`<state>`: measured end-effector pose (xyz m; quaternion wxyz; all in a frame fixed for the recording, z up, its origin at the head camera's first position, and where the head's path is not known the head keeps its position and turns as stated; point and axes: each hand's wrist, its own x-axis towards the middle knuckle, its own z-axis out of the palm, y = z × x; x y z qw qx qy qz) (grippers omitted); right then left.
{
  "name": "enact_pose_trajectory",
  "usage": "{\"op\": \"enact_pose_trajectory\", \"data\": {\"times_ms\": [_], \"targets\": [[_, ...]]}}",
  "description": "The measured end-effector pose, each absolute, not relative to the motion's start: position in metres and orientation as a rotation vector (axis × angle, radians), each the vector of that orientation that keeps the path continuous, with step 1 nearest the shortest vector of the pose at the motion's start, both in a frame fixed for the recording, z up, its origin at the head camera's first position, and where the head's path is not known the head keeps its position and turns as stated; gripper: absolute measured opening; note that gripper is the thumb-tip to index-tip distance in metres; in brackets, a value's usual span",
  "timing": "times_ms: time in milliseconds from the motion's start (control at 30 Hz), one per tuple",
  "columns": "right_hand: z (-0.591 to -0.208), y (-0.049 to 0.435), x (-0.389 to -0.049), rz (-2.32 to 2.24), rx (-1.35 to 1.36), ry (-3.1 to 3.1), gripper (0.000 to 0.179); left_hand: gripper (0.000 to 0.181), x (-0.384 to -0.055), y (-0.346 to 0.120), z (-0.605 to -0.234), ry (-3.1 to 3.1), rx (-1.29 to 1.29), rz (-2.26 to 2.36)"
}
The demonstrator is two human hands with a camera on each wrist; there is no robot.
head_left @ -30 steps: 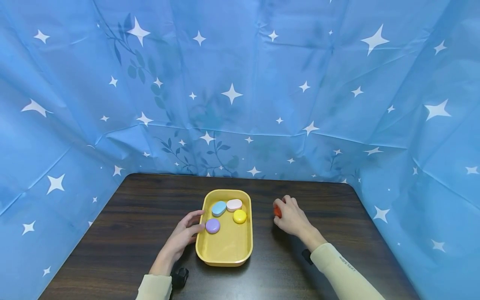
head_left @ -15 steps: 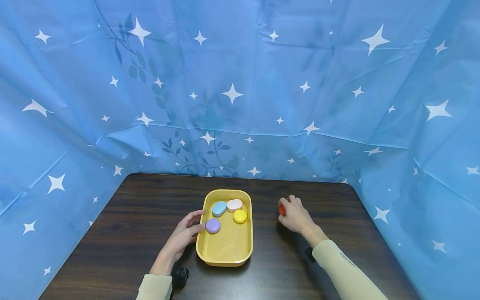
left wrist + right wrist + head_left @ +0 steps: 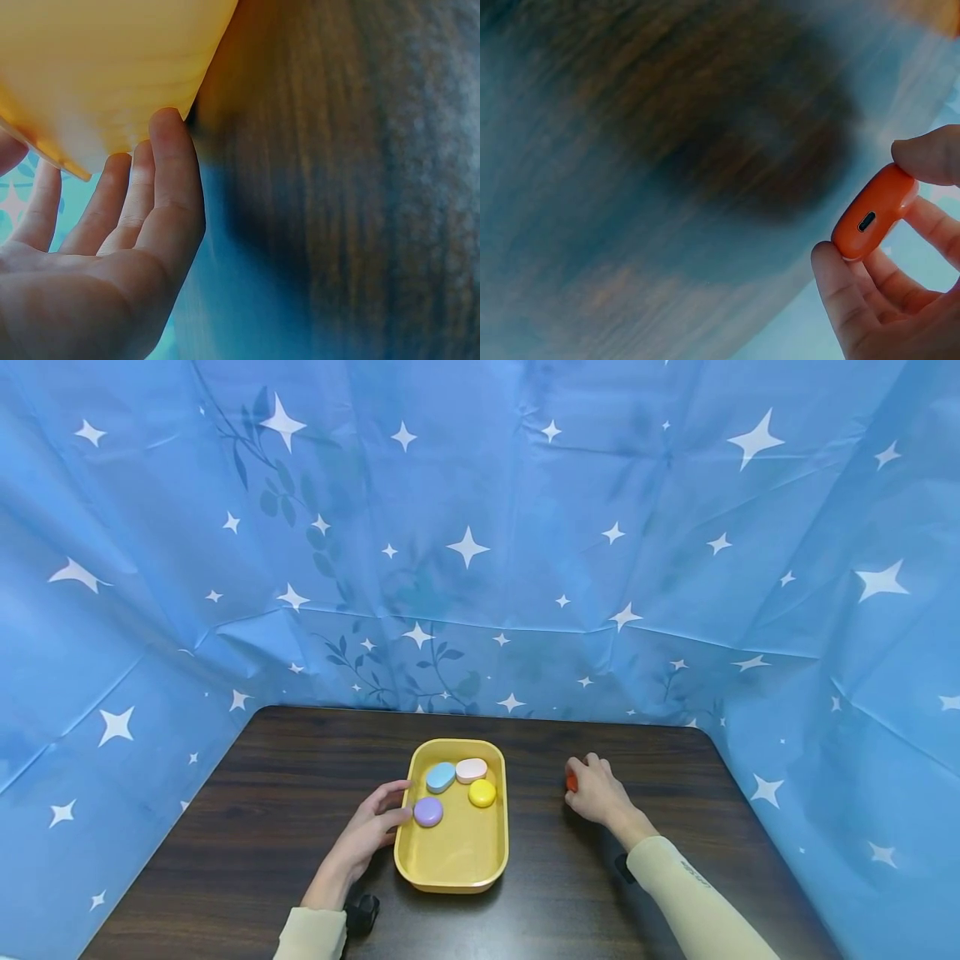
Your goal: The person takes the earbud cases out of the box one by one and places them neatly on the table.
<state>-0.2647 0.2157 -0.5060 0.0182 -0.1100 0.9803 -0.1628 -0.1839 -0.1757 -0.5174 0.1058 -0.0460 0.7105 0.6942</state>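
A yellow tray [image 3: 450, 864] stands on the dark wood table, and my left hand [image 3: 365, 831] holds it at its left rim. In the left wrist view the fingertips press the tray's outer wall [image 3: 97, 82], with one digit up over the rim. To the right of the tray, my right hand [image 3: 602, 795] pinches an orange earbud charging case [image 3: 875, 210] between thumb and fingertips. A small dark charging port shows on the case. Inside the tray lie a purple round case [image 3: 428, 812], a blue oval case [image 3: 440, 777], a pink oval case [image 3: 471, 770] and a yellow round case [image 3: 482, 792].
The table [image 3: 262, 802] is dark brown wood with rounded far corners. A blue star-printed cloth [image 3: 480, 568] hangs behind it and along both sides. A black wrist device [image 3: 362, 915] sits below my left hand.
My right hand has moved a little to the right, away from the tray, with the orange earbud case in its fingers. The left hand and tray have stayed in place.
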Motion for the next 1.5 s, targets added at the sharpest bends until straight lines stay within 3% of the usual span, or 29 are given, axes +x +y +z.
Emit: {"op": "enact_pose_trajectory", "data": {"times_ms": [1500], "targets": [[-0.5, 0.221, -0.262, -0.486, -0.26, 3.09, 0.033, 0.046, -0.184, -0.175, -0.516, 2.104, -0.154, 2.039]]}}
